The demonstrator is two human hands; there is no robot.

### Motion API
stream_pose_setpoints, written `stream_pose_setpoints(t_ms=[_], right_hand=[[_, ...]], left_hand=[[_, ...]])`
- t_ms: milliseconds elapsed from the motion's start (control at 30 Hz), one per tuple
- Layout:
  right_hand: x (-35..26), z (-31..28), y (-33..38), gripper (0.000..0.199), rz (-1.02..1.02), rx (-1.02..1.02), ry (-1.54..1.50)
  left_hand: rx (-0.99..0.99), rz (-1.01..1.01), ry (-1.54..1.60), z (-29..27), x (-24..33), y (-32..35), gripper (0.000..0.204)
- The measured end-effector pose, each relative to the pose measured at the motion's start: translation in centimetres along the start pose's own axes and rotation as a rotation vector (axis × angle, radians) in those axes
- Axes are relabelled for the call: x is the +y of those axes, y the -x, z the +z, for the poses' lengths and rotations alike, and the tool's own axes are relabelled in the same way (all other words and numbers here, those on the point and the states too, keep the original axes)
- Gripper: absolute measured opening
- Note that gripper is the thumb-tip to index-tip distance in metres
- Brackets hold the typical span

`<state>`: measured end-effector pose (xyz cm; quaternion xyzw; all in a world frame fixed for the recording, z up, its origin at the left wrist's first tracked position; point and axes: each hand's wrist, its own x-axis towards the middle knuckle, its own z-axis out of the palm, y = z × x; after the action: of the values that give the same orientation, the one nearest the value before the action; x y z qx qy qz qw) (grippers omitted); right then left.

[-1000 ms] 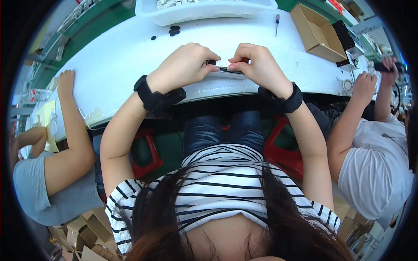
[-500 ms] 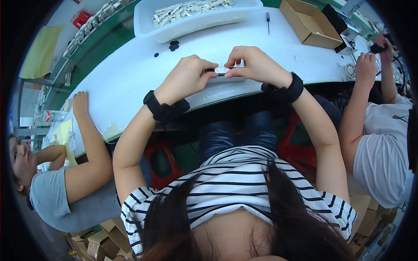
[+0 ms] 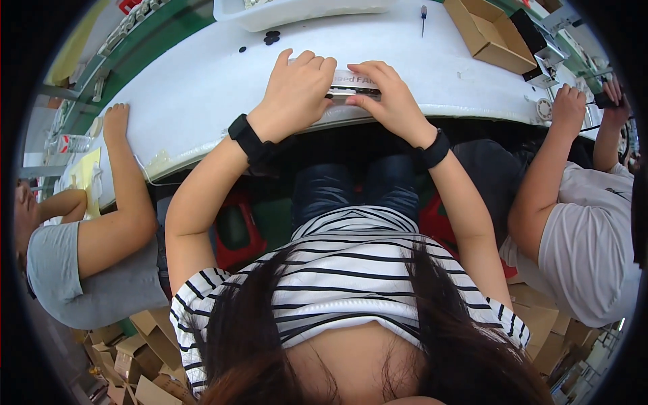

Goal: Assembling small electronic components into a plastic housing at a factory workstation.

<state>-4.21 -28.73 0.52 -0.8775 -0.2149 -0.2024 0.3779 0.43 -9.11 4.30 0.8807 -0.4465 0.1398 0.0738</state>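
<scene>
Close to the table's front edge is a slim white box (image 3: 348, 77) with grey print on its upper face. A narrow white part (image 3: 343, 92) and a dark slit show along its near side. My left hand (image 3: 300, 84) is curled over the box's left end, its knuckles up; the thumb is mostly hidden. With my right hand (image 3: 390, 98) I grip the right end, fingers over the far side and thumb at the near side. What lies inside the box cannot be made out. Both wrists wear black bands.
Beyond my hands lie small black discs (image 3: 271, 38) on the white table (image 3: 202, 88). A pale plastic bin (image 3: 304, 15), a screwdriver (image 3: 423, 21) and an open cardboard box (image 3: 489, 37) stand farther back. People sit on both sides; one's forearm (image 3: 128, 158) rests at left.
Earlier, my fingertips pinched the narrow white part from both ends. Now both hands reach around the box, and its printed face shows. The whole view has shifted slightly.
</scene>
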Motion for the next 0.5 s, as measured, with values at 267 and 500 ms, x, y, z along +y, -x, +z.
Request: stream_pose_setpoints(t_ms=[267, 500], right_hand=[[0.1, 2.1, 0.3, 0.034, -0.053, 0.111, 0.188], [-1.0, 2.7, 0.3, 0.032, 0.034, 0.152, 0.197]], left_hand=[[0.076, -0.021, 0.032, 1.1, -0.2, -0.5, 0.034], [-0.029, -0.15, 0.102, 0.4, -0.3, -2.0, 0.031]])
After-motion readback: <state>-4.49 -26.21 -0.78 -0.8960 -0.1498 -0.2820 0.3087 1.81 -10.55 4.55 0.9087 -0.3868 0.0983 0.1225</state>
